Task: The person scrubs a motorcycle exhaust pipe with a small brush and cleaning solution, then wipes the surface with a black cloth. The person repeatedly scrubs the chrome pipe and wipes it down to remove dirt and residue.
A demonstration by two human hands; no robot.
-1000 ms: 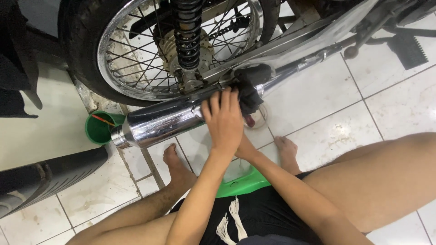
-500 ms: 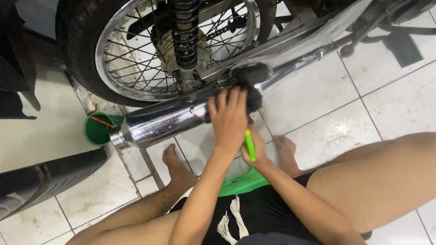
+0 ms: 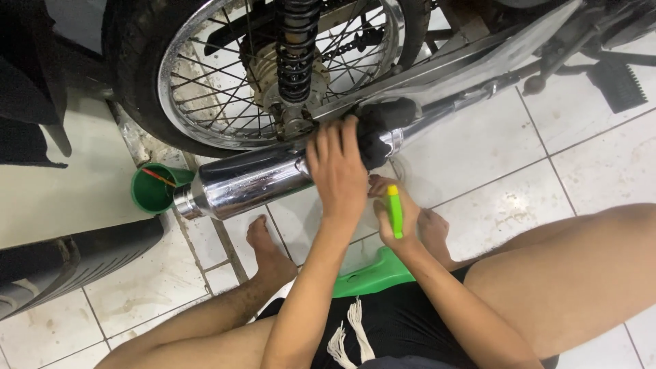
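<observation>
A motorcycle's spoked rear wheel (image 3: 273, 75) fills the top of the view, its black coil shock (image 3: 298, 48) hanging in front of the hub. Below it the long chrome exhaust muffler (image 3: 246, 181) runs slantwise over the white tiled floor (image 3: 519, 178), its open end just above a green bucket (image 3: 152, 191). The person sits on a low green stool (image 3: 372, 277), knees wide.

The left hand (image 3: 337, 171) lies flat on the muffler, fingers spread and pressed against the chrome beside a black clamp sleeve (image 3: 383, 130). The right hand (image 3: 396, 219), tucked under the pipe, is closed around a green and yellow tool handle (image 3: 395, 210).

I'd judge the muffler heavy, rigid and slick; the palm-on-top hold with support underneath looks right. The handle seems light, easily gripped whole.
</observation>
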